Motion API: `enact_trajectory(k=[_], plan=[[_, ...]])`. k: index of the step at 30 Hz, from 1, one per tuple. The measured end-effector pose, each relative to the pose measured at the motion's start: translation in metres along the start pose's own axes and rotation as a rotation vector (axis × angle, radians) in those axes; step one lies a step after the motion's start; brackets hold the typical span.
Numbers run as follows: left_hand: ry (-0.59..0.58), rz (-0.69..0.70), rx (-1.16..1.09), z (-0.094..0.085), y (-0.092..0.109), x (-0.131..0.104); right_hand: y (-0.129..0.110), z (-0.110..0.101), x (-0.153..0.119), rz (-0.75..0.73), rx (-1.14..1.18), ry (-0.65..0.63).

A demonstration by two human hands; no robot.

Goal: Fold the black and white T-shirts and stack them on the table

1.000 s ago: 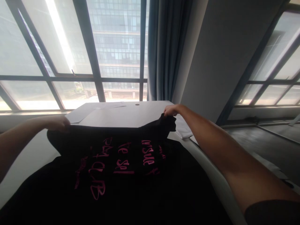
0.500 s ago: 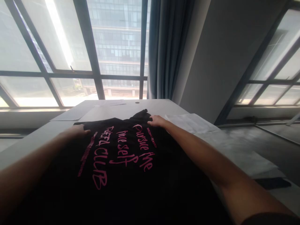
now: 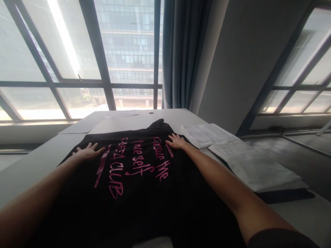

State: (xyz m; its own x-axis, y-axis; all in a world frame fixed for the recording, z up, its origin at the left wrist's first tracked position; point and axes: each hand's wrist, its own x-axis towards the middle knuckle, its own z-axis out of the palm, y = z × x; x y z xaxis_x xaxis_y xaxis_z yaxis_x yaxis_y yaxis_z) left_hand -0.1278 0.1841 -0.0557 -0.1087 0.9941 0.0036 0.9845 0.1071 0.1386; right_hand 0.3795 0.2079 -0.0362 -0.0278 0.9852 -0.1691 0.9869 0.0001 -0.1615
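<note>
From here I see a black garment spread over the near and middle part of the white bench, a bunched bit at its far edge. Close on its right lie a folded white cloth and another white cloth, the latter over something dark blue, all beside the right forearm. White paper sits at the far left; beyond stand a window and a blue-grey curtain.

Pink lettering runs sideways: "Pursue the", "true self", then a line ending "CLUB". Of one small line I make out "PLICATED", its start under the right hand; the other, beside the left hand, is too small to read. Both hands lie flat on the garment, fingers spread wide, gripping nothing.
</note>
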Motion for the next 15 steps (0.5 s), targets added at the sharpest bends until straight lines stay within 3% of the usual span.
enact_trajectory(k=[4,8,12,15], plan=[[-0.061,-0.143,-0.026,0.000,0.016,0.034,0.013,0.002,0.024,0.019,0.003,0.022],[-0.009,-0.112,-0.017,0.000,0.022,0.059,0.019,0.002,0.043,0.041,-0.001,0.033],[-0.031,-0.110,-0.017,-0.003,0.026,0.066,0.020,-0.001,0.055,0.051,-0.011,0.032],[-0.029,-0.103,-0.005,-0.008,0.030,0.058,0.016,-0.002,0.048,0.044,-0.021,0.075]])
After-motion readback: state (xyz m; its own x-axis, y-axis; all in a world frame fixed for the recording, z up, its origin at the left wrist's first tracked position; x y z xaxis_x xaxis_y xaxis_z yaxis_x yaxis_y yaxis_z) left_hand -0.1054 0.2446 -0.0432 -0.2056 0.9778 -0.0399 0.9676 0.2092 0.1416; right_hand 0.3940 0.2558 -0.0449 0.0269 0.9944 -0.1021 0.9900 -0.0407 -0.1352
